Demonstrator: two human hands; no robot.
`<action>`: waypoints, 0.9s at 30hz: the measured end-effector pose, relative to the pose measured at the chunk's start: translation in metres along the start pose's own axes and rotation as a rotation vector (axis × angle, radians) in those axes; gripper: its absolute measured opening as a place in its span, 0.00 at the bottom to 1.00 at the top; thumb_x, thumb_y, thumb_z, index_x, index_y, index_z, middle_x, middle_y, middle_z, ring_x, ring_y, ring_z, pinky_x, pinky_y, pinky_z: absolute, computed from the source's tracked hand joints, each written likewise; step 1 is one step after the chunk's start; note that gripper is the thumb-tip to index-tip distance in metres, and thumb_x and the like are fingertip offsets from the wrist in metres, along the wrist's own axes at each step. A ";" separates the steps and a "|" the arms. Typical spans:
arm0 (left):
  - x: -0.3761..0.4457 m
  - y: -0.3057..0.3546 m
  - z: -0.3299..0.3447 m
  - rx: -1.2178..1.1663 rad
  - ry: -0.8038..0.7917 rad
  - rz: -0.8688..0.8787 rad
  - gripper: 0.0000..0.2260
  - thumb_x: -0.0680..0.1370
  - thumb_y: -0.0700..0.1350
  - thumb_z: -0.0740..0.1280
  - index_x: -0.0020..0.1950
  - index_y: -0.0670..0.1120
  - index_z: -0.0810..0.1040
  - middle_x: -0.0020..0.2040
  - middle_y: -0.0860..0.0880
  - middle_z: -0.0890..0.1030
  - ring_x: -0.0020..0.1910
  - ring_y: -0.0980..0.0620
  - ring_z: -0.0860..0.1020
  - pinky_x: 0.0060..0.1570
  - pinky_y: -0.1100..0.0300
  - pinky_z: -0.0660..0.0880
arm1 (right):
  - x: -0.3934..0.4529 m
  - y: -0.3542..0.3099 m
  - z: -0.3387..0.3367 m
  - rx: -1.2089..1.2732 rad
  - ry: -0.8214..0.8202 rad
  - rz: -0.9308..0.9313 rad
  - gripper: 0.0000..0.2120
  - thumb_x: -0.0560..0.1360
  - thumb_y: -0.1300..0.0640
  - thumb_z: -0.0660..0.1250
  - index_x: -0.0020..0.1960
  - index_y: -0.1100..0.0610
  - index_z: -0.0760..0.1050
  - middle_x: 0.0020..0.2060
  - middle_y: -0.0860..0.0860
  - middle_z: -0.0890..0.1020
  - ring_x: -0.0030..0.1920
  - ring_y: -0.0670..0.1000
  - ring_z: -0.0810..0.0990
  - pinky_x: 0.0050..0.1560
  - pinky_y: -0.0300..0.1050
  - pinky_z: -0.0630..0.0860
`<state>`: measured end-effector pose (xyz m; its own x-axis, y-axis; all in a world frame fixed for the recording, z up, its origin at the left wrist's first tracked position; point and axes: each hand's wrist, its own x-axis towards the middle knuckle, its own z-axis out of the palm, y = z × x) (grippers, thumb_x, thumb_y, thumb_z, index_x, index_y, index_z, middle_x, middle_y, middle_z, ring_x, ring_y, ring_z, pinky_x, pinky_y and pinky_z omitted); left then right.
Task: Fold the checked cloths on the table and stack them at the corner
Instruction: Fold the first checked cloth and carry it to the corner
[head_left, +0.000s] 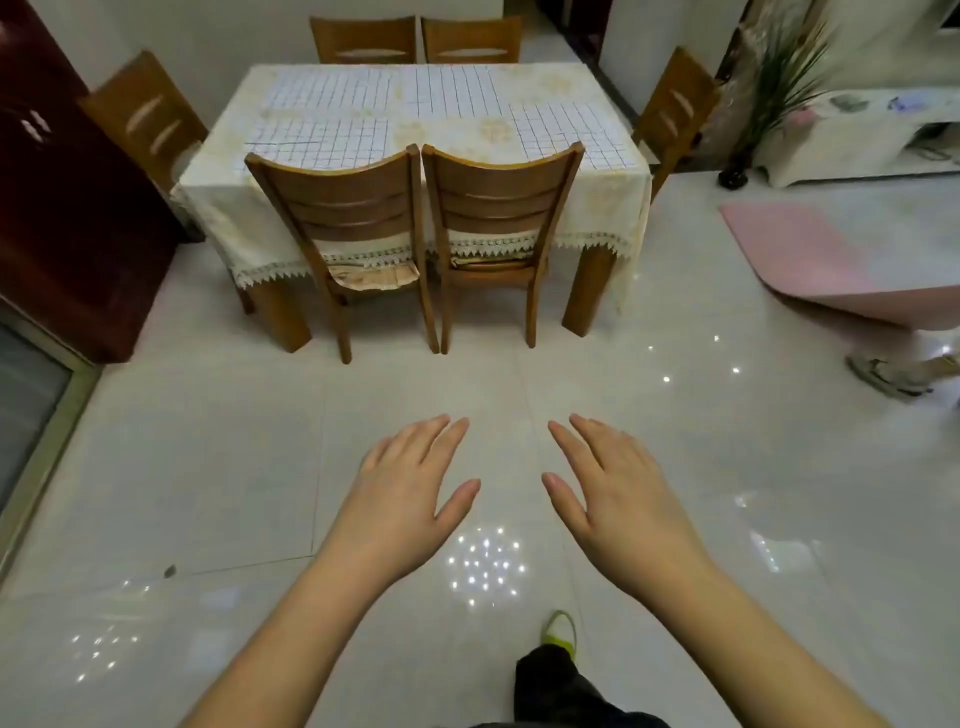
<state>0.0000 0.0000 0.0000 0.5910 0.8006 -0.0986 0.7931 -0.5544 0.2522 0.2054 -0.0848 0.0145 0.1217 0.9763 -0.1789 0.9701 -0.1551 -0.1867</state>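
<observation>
Several white cloths with a dark checked grid lie flat on the table (467, 130), which is covered by a cream lace-edged tablecloth. One checked cloth (332, 88) lies at the far left, another (452, 91) at the far middle, one (322, 143) at the near left and one (571, 132) at the near right. My left hand (410, 488) and my right hand (618, 488) are held out flat over the floor, well short of the table, palms down, fingers apart and empty.
Two wooden chairs (353, 208) (498, 202) are pushed in at the table's near side. More chairs stand at the far side and both ends. A dark red cabinet (62, 208) is at the left, a pink mat (810, 249) at the right. Glossy tile floor lies between me and the table.
</observation>
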 end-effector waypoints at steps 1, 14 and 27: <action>0.010 0.005 0.004 0.008 -0.021 -0.018 0.34 0.74 0.67 0.39 0.78 0.55 0.52 0.77 0.54 0.59 0.74 0.53 0.58 0.71 0.55 0.57 | 0.006 0.010 0.000 0.015 0.006 0.008 0.36 0.74 0.35 0.33 0.78 0.47 0.51 0.77 0.48 0.59 0.76 0.49 0.57 0.73 0.42 0.45; 0.128 0.058 0.014 0.107 -0.065 -0.135 0.36 0.72 0.68 0.37 0.77 0.56 0.52 0.77 0.54 0.58 0.74 0.53 0.59 0.71 0.53 0.57 | 0.101 0.130 -0.020 0.032 0.011 -0.105 0.34 0.76 0.36 0.37 0.77 0.49 0.57 0.75 0.50 0.64 0.73 0.52 0.64 0.72 0.48 0.58; 0.239 0.046 0.008 0.139 -0.070 -0.177 0.30 0.76 0.66 0.44 0.77 0.58 0.53 0.76 0.55 0.60 0.74 0.54 0.60 0.72 0.51 0.59 | 0.216 0.153 -0.042 -0.025 -0.034 -0.116 0.30 0.79 0.38 0.45 0.76 0.50 0.60 0.72 0.52 0.69 0.69 0.52 0.70 0.66 0.48 0.68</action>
<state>0.1786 0.1640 -0.0199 0.4459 0.8731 -0.1974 0.8951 -0.4367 0.0905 0.3893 0.1086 -0.0125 0.0014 0.9817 -0.1905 0.9822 -0.0372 -0.1844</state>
